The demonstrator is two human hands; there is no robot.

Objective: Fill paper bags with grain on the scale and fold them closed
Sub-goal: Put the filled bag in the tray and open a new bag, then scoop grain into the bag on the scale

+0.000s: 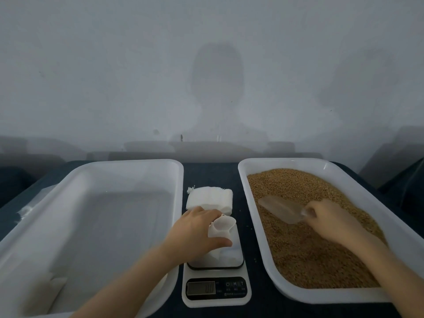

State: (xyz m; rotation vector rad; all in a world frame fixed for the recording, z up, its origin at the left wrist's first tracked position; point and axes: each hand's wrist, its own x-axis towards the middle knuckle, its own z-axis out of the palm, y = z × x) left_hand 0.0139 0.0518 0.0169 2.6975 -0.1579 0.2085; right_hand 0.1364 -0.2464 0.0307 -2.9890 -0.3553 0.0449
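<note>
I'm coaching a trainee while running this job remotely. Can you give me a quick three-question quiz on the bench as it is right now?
1. True or false: the left hand holds an open paper bag on the scale.
2. What does the right hand grip? A) the scoop B) a spoon C) a lid
3. Fill in: the grain lies in the tray on the person's ____ side.
Key: 1 true; 2 A; 3 right.

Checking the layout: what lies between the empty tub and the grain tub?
Head view: the scale, bearing an open paper bag that the left hand holds, and behind it a stack of white bags, all on the dark tabletop.
</note>
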